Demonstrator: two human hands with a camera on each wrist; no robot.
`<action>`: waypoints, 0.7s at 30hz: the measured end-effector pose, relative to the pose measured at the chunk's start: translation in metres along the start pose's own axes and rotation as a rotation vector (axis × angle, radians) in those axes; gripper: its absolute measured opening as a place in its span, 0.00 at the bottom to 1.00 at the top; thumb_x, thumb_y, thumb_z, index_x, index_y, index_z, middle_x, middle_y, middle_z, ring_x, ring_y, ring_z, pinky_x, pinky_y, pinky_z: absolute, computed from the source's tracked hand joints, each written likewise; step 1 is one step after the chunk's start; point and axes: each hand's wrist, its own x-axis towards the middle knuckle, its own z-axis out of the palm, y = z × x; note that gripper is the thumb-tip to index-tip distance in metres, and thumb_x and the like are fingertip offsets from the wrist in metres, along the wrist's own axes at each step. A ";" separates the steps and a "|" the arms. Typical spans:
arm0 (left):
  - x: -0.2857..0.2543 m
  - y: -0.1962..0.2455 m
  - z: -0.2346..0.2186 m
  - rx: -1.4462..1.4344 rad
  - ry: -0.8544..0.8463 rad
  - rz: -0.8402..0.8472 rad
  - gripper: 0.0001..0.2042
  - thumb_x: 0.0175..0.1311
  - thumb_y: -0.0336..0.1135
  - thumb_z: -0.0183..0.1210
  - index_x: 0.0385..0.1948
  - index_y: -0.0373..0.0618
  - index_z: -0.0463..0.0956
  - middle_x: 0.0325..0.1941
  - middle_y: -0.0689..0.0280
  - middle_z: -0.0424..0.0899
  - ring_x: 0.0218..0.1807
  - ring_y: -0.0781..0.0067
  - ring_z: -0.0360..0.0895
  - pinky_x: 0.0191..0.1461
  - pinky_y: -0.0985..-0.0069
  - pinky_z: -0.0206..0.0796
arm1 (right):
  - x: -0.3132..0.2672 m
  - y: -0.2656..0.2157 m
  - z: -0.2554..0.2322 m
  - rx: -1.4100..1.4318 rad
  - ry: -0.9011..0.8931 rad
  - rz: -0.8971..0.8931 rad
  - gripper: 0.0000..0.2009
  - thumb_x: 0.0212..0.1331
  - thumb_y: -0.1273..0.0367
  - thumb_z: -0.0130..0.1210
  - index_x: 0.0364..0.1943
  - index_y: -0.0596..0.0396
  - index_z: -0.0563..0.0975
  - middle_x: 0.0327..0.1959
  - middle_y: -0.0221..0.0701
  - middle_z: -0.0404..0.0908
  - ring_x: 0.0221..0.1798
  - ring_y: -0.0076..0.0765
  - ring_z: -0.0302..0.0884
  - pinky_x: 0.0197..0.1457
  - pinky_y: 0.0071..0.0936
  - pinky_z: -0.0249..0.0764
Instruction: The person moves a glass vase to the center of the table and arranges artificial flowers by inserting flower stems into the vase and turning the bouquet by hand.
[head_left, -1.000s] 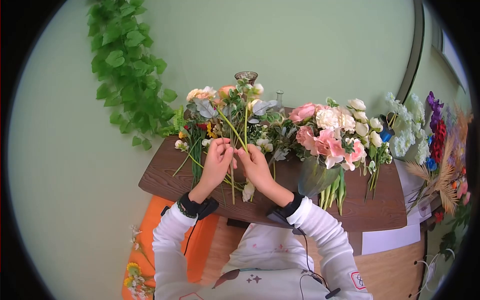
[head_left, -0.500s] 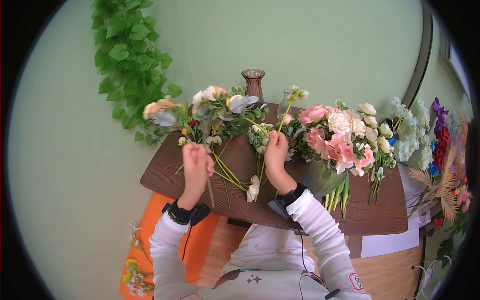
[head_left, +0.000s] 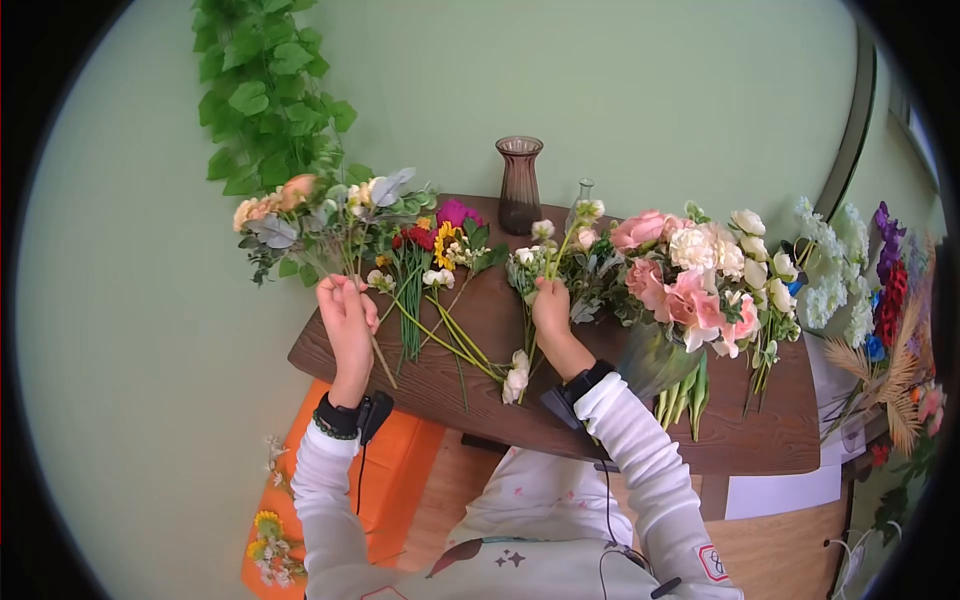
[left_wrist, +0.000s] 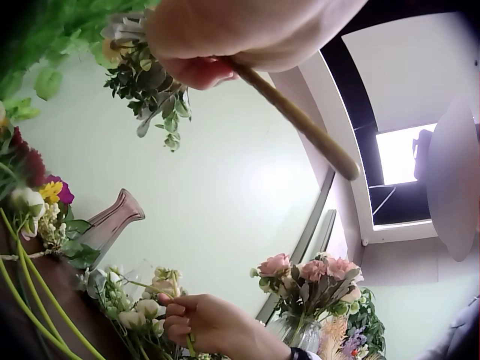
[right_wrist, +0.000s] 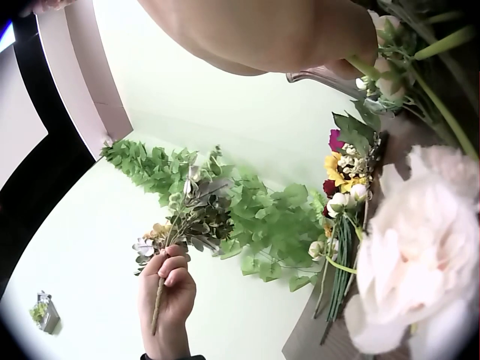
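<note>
My left hand [head_left: 347, 325] grips the brown stem [left_wrist: 300, 124] of a bunch of peach and cream flowers [head_left: 300, 195] with grey-green leaves, held up over the table's left side. The stem's lower end sticks out below the fist. My right hand [head_left: 556, 318] pinches green stems topped by small white blooms [head_left: 588, 210], near the middle of the table. In the right wrist view, the left hand [right_wrist: 171, 289] curls its fingers round the bunch's stem. White roses [head_left: 516, 378] lie on the table just below the right hand, their long green stems reaching left.
A full glass vase [head_left: 655, 360] of pink and white flowers stands right of the right hand. At the back are a purple glass vase [head_left: 519, 190] and a small clear bottle [head_left: 584, 188]. Red, yellow and magenta flowers [head_left: 445, 240] lie behind the hands on the brown table [head_left: 760, 430].
Both hands were close together at the middle among the stems. They have drawn apart: the left carried the peach bunch leftward, the right moved right with white-bloomed stems. The purple vase now shows fully.
</note>
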 end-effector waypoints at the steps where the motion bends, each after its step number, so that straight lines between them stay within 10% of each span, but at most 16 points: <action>1: -0.001 -0.003 0.001 0.014 -0.019 -0.008 0.03 0.66 0.32 0.40 0.36 0.47 0.57 0.33 0.66 0.66 0.15 0.87 0.57 0.13 0.89 0.48 | 0.003 0.006 -0.001 0.002 0.001 -0.002 0.09 0.57 0.68 0.41 0.32 0.59 0.71 0.22 0.27 0.68 0.23 0.22 0.63 0.27 0.22 0.60; 4: -0.005 -0.008 0.010 0.026 -0.070 -0.021 0.03 0.66 0.30 0.40 0.37 0.45 0.57 0.34 0.64 0.68 0.15 0.87 0.57 0.15 0.89 0.50 | 0.000 0.009 -0.003 -0.223 -0.188 0.073 0.12 0.55 0.68 0.44 0.40 0.60 0.70 0.32 0.34 0.71 0.32 0.26 0.67 0.35 0.23 0.64; 7: -0.013 -0.014 0.026 0.012 -0.135 0.019 0.03 0.65 0.29 0.41 0.36 0.45 0.57 0.35 0.63 0.68 0.15 0.86 0.58 0.16 0.89 0.51 | -0.040 -0.036 -0.001 -0.785 0.128 -0.193 0.19 0.50 0.67 0.48 0.46 0.63 0.66 0.47 0.49 0.66 0.47 0.48 0.65 0.51 0.33 0.62; 9: -0.021 -0.012 0.040 0.007 -0.199 0.021 0.03 0.65 0.27 0.40 0.37 0.44 0.56 0.34 0.62 0.68 0.16 0.86 0.58 0.19 0.90 0.52 | -0.052 -0.052 -0.005 -0.571 -0.097 -0.562 0.24 0.49 0.65 0.51 0.50 0.64 0.63 0.52 0.50 0.61 0.51 0.50 0.63 0.55 0.36 0.60; 15: -0.047 -0.018 0.070 0.086 -0.379 0.063 0.06 0.63 0.23 0.40 0.37 0.43 0.54 0.39 0.60 0.68 0.27 0.84 0.66 0.28 0.87 0.61 | -0.107 -0.143 -0.010 0.123 -0.671 -0.476 0.47 0.46 0.66 0.61 0.61 0.63 0.37 0.56 0.45 0.56 0.55 0.37 0.61 0.56 0.30 0.60; 21: -0.067 -0.044 0.071 0.440 -0.578 0.357 0.10 0.59 0.20 0.44 0.39 0.42 0.55 0.42 0.61 0.68 0.39 0.72 0.71 0.44 0.76 0.64 | -0.128 -0.181 -0.018 0.148 -0.567 -0.384 0.52 0.42 0.73 0.61 0.60 0.61 0.27 0.56 0.45 0.55 0.54 0.37 0.61 0.56 0.29 0.61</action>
